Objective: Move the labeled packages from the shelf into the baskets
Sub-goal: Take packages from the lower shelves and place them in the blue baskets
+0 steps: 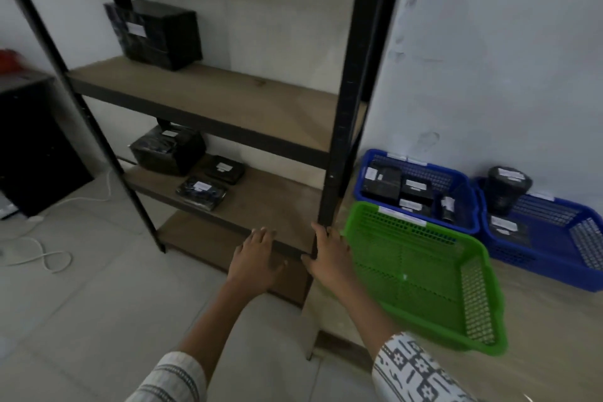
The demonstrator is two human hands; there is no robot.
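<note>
Both arms reach in from the bottom of the frame, so my left forearm [215, 313] and right forearm [359, 310] are bare above the sleeves. My left hand [257, 258] is lower centre, palm down, fingers [261, 233] straight and a little spread, holding nothing. My right hand [329, 258] is just beside it on the right, back up, fingers pointing up-frame, thumb [306, 260] poking left. Bit blurry tbh.
</note>
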